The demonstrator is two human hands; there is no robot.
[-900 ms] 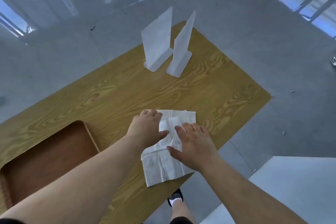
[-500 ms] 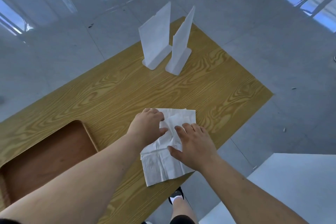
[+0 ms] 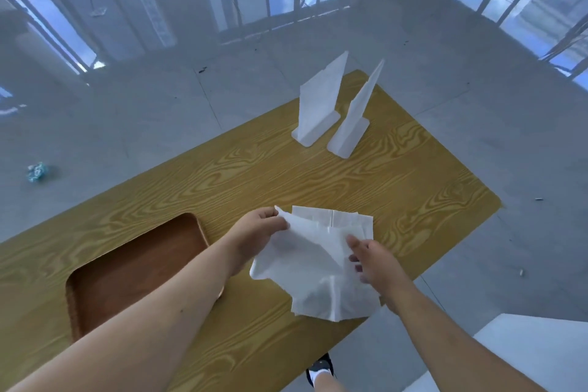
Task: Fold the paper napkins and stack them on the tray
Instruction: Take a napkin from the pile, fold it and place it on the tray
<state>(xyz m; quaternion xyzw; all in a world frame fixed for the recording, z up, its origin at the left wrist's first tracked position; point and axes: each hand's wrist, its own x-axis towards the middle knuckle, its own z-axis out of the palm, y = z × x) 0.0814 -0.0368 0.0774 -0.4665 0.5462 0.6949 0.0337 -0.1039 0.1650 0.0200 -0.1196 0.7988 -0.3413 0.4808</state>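
A white paper napkin [image 3: 313, 267] is lifted off a small pile of napkins [image 3: 345, 219] near the table's front edge. My left hand [image 3: 257, 234] pinches its upper left corner. My right hand [image 3: 374, 259] grips its right side, with the sheet hanging crumpled between both hands. A brown wooden tray [image 3: 149, 251] lies to the left, partly hidden by my left forearm, and nothing shows in its visible part.
Two white upright napkin holders [image 3: 319, 105] [image 3: 354, 124] stand at the far end of the wooden table [image 3: 397, 188]. The table's right and front edges are close to the napkins. A crumpled scrap [image 3: 37, 171] lies on the grey floor at left.
Both hands were pressing flat on the napkins; now they have gripped the top sheet and lifted it off the pile. The camera has tilted up.
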